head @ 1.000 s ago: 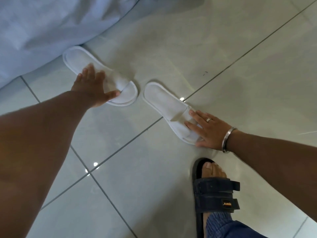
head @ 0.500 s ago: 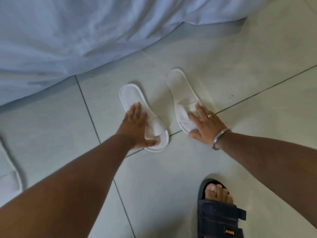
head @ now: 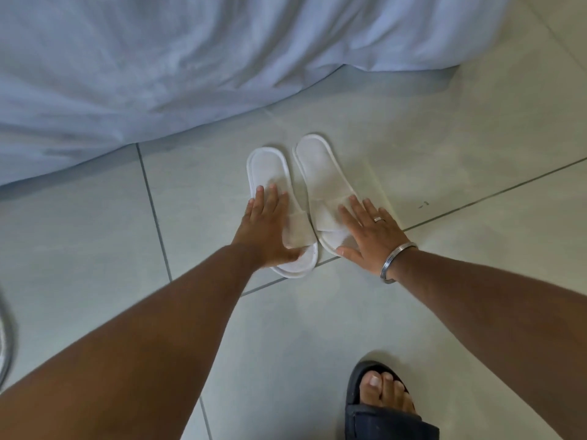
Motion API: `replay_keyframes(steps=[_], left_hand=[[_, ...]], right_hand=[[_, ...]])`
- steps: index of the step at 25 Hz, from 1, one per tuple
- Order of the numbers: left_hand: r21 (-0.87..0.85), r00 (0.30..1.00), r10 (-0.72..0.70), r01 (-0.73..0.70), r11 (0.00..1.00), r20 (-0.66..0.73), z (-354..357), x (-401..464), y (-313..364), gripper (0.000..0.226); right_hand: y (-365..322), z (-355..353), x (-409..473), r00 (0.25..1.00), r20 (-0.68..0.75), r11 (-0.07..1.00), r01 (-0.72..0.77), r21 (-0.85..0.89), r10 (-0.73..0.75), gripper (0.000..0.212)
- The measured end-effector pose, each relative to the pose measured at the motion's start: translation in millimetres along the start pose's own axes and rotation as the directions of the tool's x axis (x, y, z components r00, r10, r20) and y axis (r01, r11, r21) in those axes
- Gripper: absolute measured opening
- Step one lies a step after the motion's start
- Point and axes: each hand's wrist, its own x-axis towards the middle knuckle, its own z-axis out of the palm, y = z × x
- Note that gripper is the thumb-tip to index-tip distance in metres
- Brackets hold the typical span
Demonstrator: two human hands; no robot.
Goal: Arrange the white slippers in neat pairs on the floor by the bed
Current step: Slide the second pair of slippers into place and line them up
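Here, pair of white slippers: the left slipper [head: 275, 198] and the right slipper [head: 324, 188] lie side by side at the centre of the frame, just beside each other, heels toward the top of the frame and strapped ends toward the bottom.
Offset: the right slipper sits a little higher in the frame than the left one; both slant slightly.
Left hand [head: 265, 231]: flat, fingers spread, palm pressed down on the strap end of the left slipper; it grips nothing.
Right hand [head: 368, 231]: flat and spread as well, resting on the strap end of the right slipper, thumb at the slipper's lower edge; nothing is clasped in it.
Ring [head: 378, 219]: on a finger of the right hand.
Bangle [head: 395, 262]: silver, around the right wrist.
Floor [head: 476, 154]: pale glossy tiles with dark grout lines; one line runs under the slippers' lower ends.
Bed sheet [head: 158, 65]: light, creased, hanging across the upper left and top of the frame, near the slippers' heels.
Dark sandal [head: 381, 408]: on a foot at the lower right, well apart from the slippers.
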Motion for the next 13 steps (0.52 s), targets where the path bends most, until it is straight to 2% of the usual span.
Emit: replay_keyframes(steps=[2, 5, 8, 13], left_hand=[[0.001, 1.0, 0.016, -0.016, 1.0, -0.027, 8.6, -14.6, -2.2, 0.134], [0.041, 0.999, 0.045, -0.044, 0.998, -0.014, 16.8, -17.2, -2.4, 0.135], [0.04, 0.998, 0.069, -0.068, 0.997, -0.014, 15.3, 5.8, 14.9, 0.134], [0.005, 1.0, -0.005, 0.005, 1.0, -0.029, 23.1, 21.0, 35.6, 0.136]], right_hand=[[6.9, 0.6, -2.1, 1.0, -0.022, 1.0, 0.017, 0.008, -0.016, 0.086], [12.3, 7.6, -4.9, 0.998, 0.021, 0.998, 0.064, 0.012, -0.065, 0.085], [26.2, 7.8, -2.0, 1.0, 0.015, 0.999, -0.013, 0.043, 0.013, 0.082], [45.7, 8.1, 3.5, 1.0, 0.003, 0.999, -0.025, 0.024, 0.025, 0.08]])
